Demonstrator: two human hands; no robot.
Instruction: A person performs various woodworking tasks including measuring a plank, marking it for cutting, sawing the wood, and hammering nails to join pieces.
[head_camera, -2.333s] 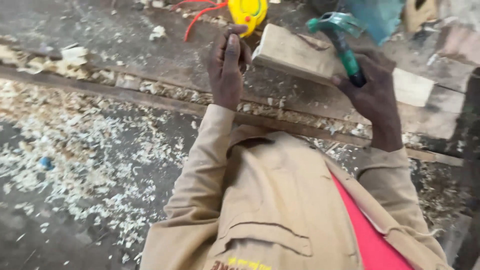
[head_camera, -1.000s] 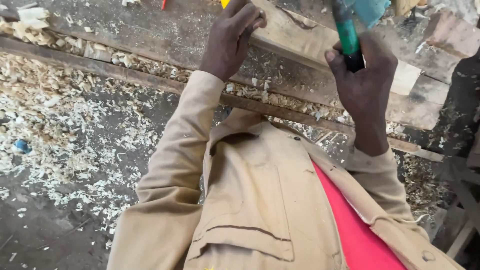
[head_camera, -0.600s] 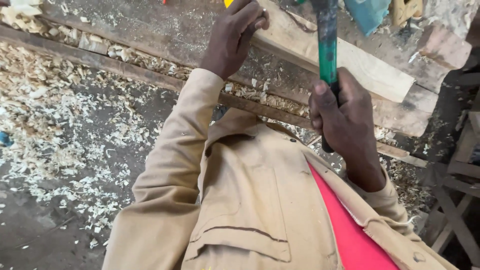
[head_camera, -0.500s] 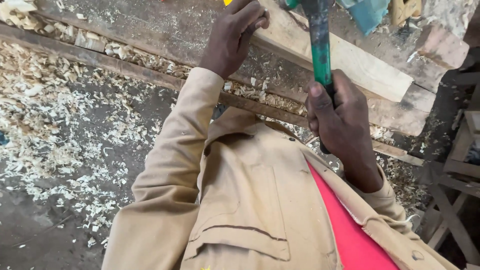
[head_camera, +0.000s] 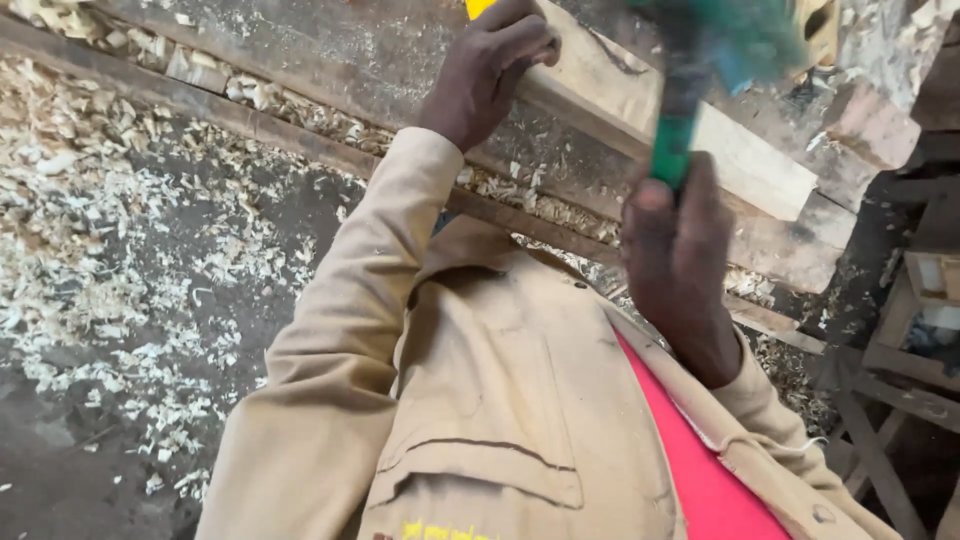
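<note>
The right hand (head_camera: 680, 265) was wrapped tight around the green handle of a hammer (head_camera: 672, 140). The handle rose out of the top of the fist, between thumb and fingers; the upper part and head were smeared by motion blur into a green-teal streak, so the head's shape could not be read. The handle looked smooth, bright green, darker near the top.

The left hand (head_camera: 487, 70) was curled over the near end of a wooden plank (head_camera: 750, 165), fingers folded down on its top face, gripping it. The plank was pale, sawn, rectangular in section, with a clean light end face. It ran from under the left hand's fingers across and behind the hammer handle, ending past the right fist on the far side. It lay on a dark, dusty workbench (head_camera: 300, 40). A small yellow object (head_camera: 480, 6) showed just above the left hand's knuckles, cut off by the frame edge; its kind could not be told.

No container was visible. Loose wood shavings (head_camera: 120, 200) covered the floor well below and to the outer side of the left arm, and more lay packed along the bench edge just under the left wrist.

Both sleeves belonged to a tan jacket (head_camera: 480, 420) over a red shirt (head_camera: 700, 470).
</note>
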